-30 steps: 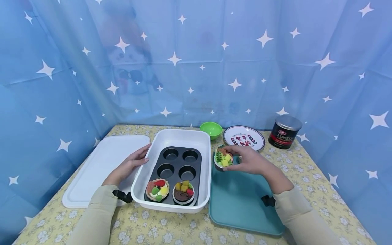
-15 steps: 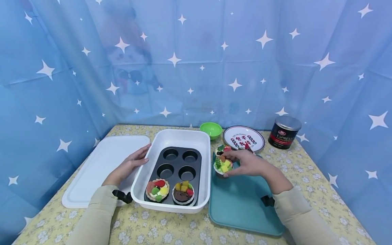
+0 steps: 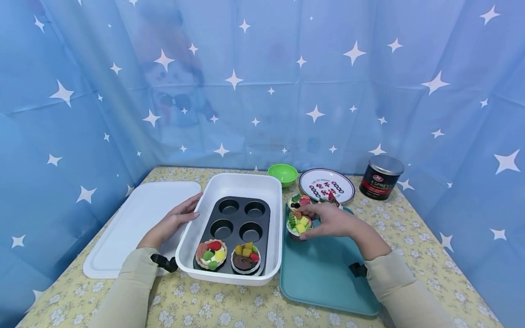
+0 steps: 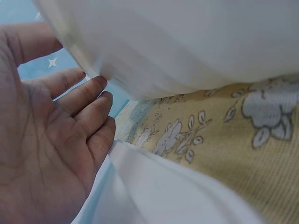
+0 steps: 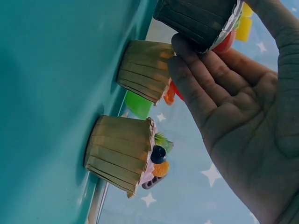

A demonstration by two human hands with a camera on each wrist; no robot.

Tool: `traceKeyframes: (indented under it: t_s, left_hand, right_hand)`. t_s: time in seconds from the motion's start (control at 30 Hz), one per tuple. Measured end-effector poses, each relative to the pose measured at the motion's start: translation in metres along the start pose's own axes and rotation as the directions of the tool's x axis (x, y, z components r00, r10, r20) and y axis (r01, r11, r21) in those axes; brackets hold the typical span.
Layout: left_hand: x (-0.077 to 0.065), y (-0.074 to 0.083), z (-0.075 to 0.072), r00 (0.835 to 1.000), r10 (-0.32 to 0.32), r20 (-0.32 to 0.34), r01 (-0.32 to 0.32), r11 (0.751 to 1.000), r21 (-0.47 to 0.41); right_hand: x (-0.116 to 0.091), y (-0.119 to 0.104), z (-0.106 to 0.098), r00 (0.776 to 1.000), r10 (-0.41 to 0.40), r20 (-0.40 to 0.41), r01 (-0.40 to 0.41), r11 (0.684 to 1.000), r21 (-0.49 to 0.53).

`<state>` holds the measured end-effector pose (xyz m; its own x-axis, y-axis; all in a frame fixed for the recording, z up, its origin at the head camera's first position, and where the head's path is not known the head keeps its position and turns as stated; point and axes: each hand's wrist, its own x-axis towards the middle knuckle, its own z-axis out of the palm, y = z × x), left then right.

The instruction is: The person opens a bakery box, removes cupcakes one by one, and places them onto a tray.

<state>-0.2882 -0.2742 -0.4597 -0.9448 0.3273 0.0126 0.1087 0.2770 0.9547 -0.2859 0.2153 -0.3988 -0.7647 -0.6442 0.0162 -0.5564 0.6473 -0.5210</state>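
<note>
Shifted a little toward six o'clock since one second ago, both for the right hand (image 3: 334, 220) and for the yellow-cube cupcake (image 3: 301, 223) in its pinch. Can see now, at twelve o'clock from this cupcake, the berry cupcake (image 3: 295, 202), and at two o'clock the red-tipped cupcake (image 3: 331, 198), before mostly hidden by the hand. Grasping with right thumb and fingers around the dark cup, at eleven o'clock of the teal tray (image 3: 328, 273); not possible to tell if touching the tray. Not clenched with the left hand (image 3: 180, 217), only resting with loosely extended fingers at the nine o'clock side of the white container (image 3: 225, 277). Can find inside it the muffin pan (image 3: 236, 218), with the strawberry cupcake (image 3: 211, 255) in the seven o'clock cup and the chocolate cupcake (image 3: 245, 259) in the five o'clock one. Can notice also, at nine o'clock from the container, the flat white lid (image 3: 131, 223); toward one o'clock, the green bowl (image 3: 283, 174).
</note>
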Motion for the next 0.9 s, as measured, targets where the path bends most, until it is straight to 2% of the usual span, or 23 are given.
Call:
traceKeyframes:
  t_s: [0.4, 0.9]
  left_hand:
    - [0.0009, -0.0001, -0.0004, 1.0, -0.007, -0.002, 0.007, 1.0, -0.001]
    - [-0.0015, 0.0023, 0.0019, 1.0, -0.027, -0.008, 0.027, 1.0, -0.007]
  right_hand:
    - [0.0007, -0.0007, 0.004, 0.999, 0.013, 0.051, -0.013, 1.0, 0.006]
    - [-0.0035, -0.001, -0.0002, 0.996, 0.004, 0.086, -0.006, 1.0, 0.016]
